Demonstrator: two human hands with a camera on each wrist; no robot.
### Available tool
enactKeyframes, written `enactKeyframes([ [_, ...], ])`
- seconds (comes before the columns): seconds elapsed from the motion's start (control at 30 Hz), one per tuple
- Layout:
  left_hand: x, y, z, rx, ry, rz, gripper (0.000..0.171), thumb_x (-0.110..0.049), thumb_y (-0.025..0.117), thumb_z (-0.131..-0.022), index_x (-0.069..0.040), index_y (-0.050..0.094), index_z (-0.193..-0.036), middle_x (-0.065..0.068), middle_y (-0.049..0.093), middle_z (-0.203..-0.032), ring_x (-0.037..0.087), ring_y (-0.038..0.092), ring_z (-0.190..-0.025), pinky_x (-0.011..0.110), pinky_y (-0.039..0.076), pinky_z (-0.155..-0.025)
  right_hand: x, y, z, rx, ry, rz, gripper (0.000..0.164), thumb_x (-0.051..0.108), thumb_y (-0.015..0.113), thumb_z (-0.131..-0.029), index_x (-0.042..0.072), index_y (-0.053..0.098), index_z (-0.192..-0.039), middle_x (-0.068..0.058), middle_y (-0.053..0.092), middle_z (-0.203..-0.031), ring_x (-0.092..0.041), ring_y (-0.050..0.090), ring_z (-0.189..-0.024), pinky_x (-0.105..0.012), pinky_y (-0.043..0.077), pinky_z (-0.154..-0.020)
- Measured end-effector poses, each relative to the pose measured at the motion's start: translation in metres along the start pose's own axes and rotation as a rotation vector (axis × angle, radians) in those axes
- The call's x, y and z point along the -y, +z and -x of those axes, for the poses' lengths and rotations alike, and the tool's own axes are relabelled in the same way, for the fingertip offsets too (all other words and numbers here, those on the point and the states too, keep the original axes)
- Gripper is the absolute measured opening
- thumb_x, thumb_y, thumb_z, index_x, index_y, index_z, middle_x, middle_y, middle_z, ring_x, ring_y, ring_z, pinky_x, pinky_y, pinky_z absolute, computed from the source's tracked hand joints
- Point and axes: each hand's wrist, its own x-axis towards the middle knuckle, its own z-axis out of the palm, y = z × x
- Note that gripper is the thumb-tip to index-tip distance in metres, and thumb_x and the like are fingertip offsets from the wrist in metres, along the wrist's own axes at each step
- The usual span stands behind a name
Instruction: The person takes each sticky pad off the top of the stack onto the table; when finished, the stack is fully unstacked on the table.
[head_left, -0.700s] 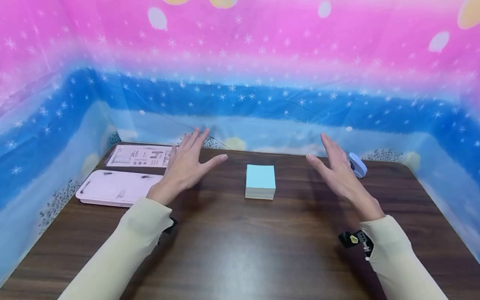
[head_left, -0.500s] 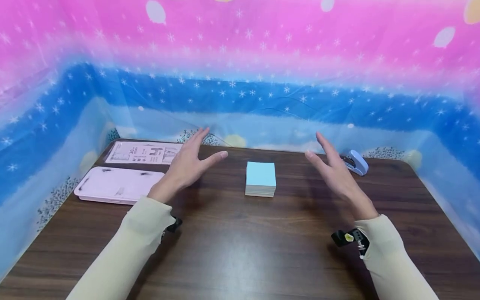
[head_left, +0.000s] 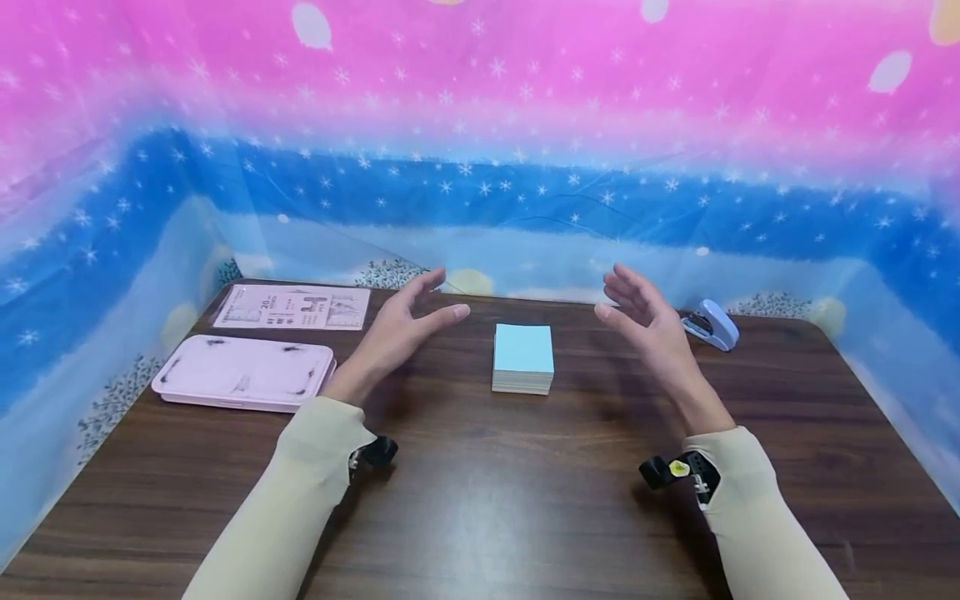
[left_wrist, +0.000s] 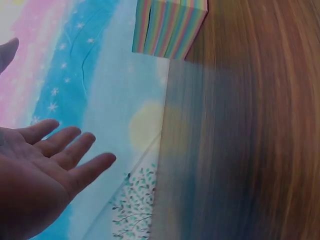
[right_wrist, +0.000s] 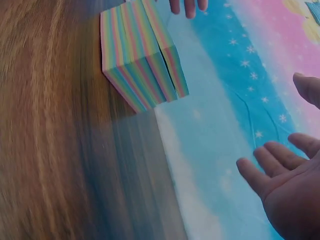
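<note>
A block of sticky notes (head_left: 522,348) with a light blue top sheet sits mid-table in the head view. Both wrist views show its sides striped in pastel colours, here the stack of notes (right_wrist: 135,45) seen by the right wrist. To its left, my left hand (head_left: 397,333) hovers with thumb and fingers spread, palm toward the notes. Across from it, my right hand (head_left: 652,333) is held up the same way, fingers slightly bent. Neither hand touches the stack. A pale purple stapler (head_left: 712,325) lies just beyond the right hand.
A pink tin-like case (head_left: 243,371) lies on the left of the dark wooden table (head_left: 480,500). Behind it is a flat printed packet (head_left: 292,307). A patterned cloth (head_left: 480,192) hangs around the table's back and sides.
Both hands have moved inward toward the block of sticky notes. More of the case, the packet and the stapler now shows. The block stays in place on the table.
</note>
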Motion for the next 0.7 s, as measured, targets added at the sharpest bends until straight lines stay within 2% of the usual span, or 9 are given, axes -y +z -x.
enactKeyframes([
  [0.1,0.002,0.005,0.000,0.020,0.012,0.055,0.082,-0.047,0.076,-0.096,-0.019,0.042,-0.164,0.001,0.046,-0.164,0.024,0.036,-0.153,0.052,0.028,-0.125,-0.004,0.006,0.000,-0.003,-0.013,-0.057,0.066,0.022,0.071,-0.104,0.013,0.043,-0.163,-0.010,0.051,-0.160,-0.027,0.049,-0.146,-0.027,0.048,-0.110],
  [0.17,0.004,0.008,0.000,0.039,0.016,0.076,0.081,-0.045,0.077,-0.096,-0.018,0.043,-0.164,0.002,0.047,-0.163,0.023,0.039,-0.151,0.050,0.032,-0.124,-0.006,0.011,-0.001,0.003,-0.016,-0.080,0.064,0.022,0.073,-0.103,0.012,0.047,-0.161,-0.010,0.053,-0.158,-0.028,0.051,-0.144,-0.023,0.050,-0.106],
  [0.3,0.007,0.014,0.000,0.073,0.009,0.100,0.080,-0.043,0.079,-0.095,-0.019,0.044,-0.163,0.003,0.049,-0.161,0.023,0.044,-0.149,0.048,0.038,-0.121,-0.012,0.019,-0.002,0.020,-0.023,-0.080,0.061,0.024,0.074,-0.103,0.015,0.051,-0.159,-0.007,0.056,-0.155,-0.026,0.052,-0.144,-0.024,0.050,-0.106],
  [0.57,0.018,0.023,-0.001,0.123,-0.002,0.135,0.083,-0.028,0.086,-0.091,-0.013,0.045,-0.161,0.010,0.049,-0.161,0.026,0.047,-0.146,0.047,0.039,-0.121,-0.019,0.029,-0.001,0.094,-0.023,-0.040,0.062,0.025,0.075,-0.102,0.012,0.052,-0.158,-0.006,0.057,-0.155,-0.024,0.052,-0.143,-0.025,0.050,-0.106],
  [0.7,0.021,0.031,-0.004,0.165,0.007,0.153,0.083,-0.023,0.088,-0.090,-0.009,0.046,-0.160,0.012,0.048,-0.162,0.029,0.047,-0.146,0.048,0.039,-0.120,-0.019,0.030,-0.001,0.114,-0.018,-0.004,0.061,0.027,0.077,-0.101,0.014,0.054,-0.156,-0.003,0.058,-0.153,-0.021,0.053,-0.142,-0.026,0.051,-0.106],
])
